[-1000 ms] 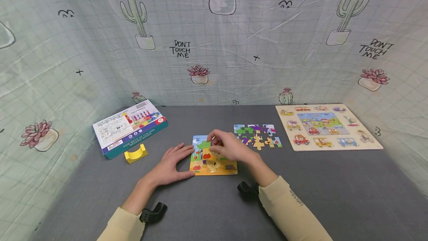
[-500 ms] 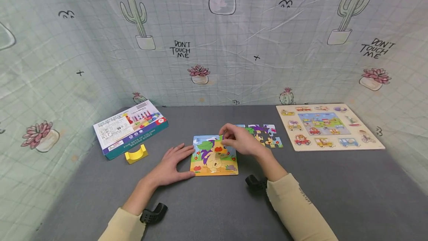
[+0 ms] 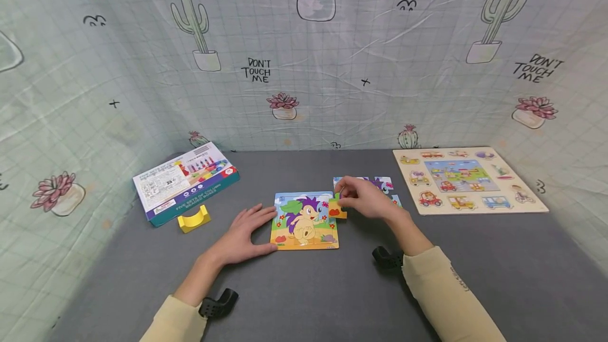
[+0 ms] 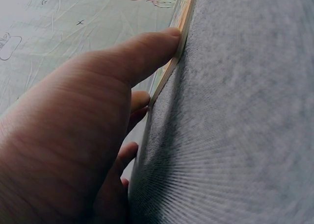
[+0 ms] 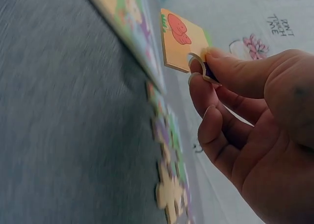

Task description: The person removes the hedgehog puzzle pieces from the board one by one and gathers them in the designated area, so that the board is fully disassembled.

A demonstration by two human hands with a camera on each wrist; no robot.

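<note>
Right hand [image 3: 368,202] pinches an orange puzzle piece [image 3: 336,210] just off the right edge of the hedgehog puzzle board [image 3: 304,220], lifting it clear. Left hand [image 3: 242,234] lies flat, thumb bracing the board's left edge. Loose pieces [image 3: 387,186] crowd the far right; next, setting it down probably needs bare grey mat [image 3: 309,289].

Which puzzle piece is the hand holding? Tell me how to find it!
Find the square hedgehog puzzle board in the middle of the grey table. At its right edge, the right hand pinches one piece. It is orange with a red blob, lifted clear of the loose pieces behind.
</note>
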